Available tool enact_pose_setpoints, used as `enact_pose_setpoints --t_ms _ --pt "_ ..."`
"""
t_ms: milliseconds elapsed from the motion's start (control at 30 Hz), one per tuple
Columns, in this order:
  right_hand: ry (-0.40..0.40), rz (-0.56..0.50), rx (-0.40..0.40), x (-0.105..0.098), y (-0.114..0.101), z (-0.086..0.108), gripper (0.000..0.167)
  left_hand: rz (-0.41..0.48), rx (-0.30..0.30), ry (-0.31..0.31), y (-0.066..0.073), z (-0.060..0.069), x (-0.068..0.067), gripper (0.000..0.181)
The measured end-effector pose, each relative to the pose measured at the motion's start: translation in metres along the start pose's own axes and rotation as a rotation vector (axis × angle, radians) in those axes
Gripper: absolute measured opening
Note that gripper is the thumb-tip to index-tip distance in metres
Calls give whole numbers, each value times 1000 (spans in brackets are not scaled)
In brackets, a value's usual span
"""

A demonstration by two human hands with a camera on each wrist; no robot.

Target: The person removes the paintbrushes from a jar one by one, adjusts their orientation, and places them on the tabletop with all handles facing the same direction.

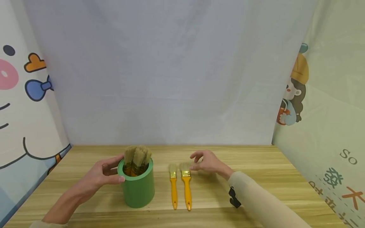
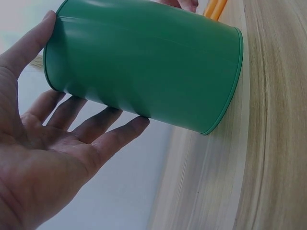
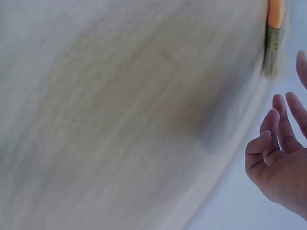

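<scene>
A green can (image 1: 138, 191) stands upright on the left, several paintbrushes (image 1: 137, 158) in it with bristles upward. My left hand (image 1: 97, 177) holds it from the left side, thumb near the front of the rim and fingers around the back; the left wrist view shows the thumb (image 2: 33, 45) at the rim and fingertips on the wall. Two yellow-handled paintbrushes lie side by side, a narrow one (image 1: 174, 188) and a wider one (image 1: 187, 186), bristles away from me. Just right of the wider brush's bristles hovers my right hand (image 1: 208, 162), fingers loosely bent and holding nothing.
The wooden table (image 1: 256, 190) ends at a pale hanging cloth (image 1: 171, 79) at the back. Printed cloths hang at the left (image 1: 25, 126) and right (image 1: 322, 126). A black strap (image 1: 234, 198) is on my right sleeve.
</scene>
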State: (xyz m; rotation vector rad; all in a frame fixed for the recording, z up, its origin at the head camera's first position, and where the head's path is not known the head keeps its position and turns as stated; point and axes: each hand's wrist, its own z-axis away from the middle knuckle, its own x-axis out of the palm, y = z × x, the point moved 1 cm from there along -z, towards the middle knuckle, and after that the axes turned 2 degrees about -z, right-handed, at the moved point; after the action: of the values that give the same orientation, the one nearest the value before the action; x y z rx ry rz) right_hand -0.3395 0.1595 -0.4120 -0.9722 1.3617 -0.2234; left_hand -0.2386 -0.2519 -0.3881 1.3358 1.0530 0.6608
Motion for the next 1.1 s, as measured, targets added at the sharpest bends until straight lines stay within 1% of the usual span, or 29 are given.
enact_pose_setpoints --t_ms 133,233,367,467,533,700,833,1000,1100 --pt "-4 -23 -49 -3 -1 7 42 3 1 -4 1 1 0 86" --pt "2 -28 -63 -4 -3 13 40 3 7 -3 1 0 0 86" --pt "45 -16 -61 -2 -9 21 34 0 12 2 1 0 0 86" --pt "79 -15 -79 3 -17 26 30 -1 14 4 1 1 0 86" --pt "96 -14 -105 6 -23 30 28 0 14 2 1 1 1 86" --pt "98 -38 -199 16 -47 35 24 5 13 0 1 1 1 86" --pt "80 -79 -259 25 -75 38 22 12 0 5 1 1 0 87" --pt "80 -130 -320 37 -106 41 22 26 -25 3 0 0 -1 88" --pt "89 -167 -344 44 -121 42 25 34 -23 0 0 1 -2 88"
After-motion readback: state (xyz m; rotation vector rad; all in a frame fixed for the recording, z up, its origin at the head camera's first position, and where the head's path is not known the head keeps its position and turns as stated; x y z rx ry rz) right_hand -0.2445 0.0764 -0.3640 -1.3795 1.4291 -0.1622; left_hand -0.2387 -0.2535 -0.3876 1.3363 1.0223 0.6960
